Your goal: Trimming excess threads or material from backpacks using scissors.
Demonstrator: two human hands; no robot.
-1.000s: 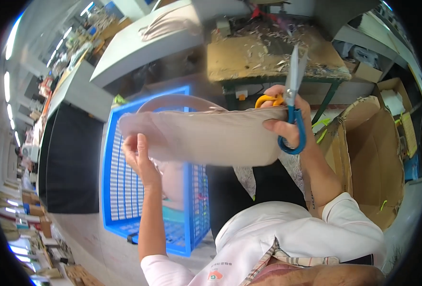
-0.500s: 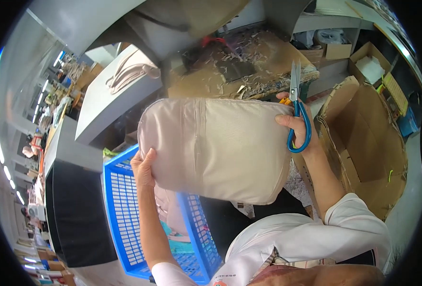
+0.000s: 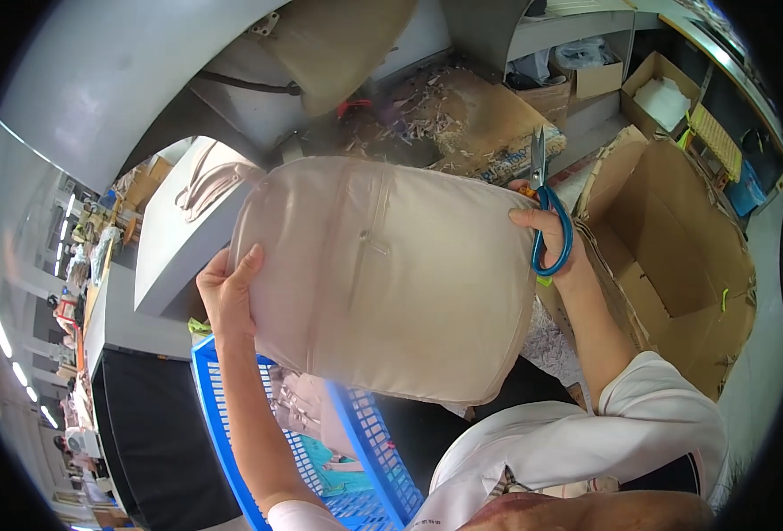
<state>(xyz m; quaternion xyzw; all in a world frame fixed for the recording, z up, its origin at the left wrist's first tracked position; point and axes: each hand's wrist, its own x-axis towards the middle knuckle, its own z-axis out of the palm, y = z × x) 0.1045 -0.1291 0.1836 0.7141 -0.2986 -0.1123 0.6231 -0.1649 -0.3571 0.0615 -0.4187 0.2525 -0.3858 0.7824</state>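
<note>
A beige rounded fabric panel point(image 3: 427, 292) with a zip point(image 3: 369, 239) across it is stretched between my hands above my lap. My left hand point(image 3: 232, 301) pinches its left edge, thumb on the near face. At the opposite edge my right hand point(image 3: 561, 241) is closed on the panel between thumb and fingers. Blue-handled scissors point(image 3: 545, 199) also hang in this right hand, their blades pointing up and slightly apart. Something small and orange point(image 3: 526, 190) shows by the right fingers, its kind hidden.
A blue plastic basket point(image 3: 356, 434) with beige pieces stands beside my legs. A large open cardboard box point(image 3: 675, 239) lies to the right. Beyond the panel is a worktable point(image 3: 498, 115) strewn with scraps. Folded beige fabric point(image 3: 210, 181) rests on a grey surface at left.
The panel has come closer and tilted, its left end shifting left with my left hand; the zip pull now shows. My right hand still holds the scissors. The whole view has shifted slightly.
</note>
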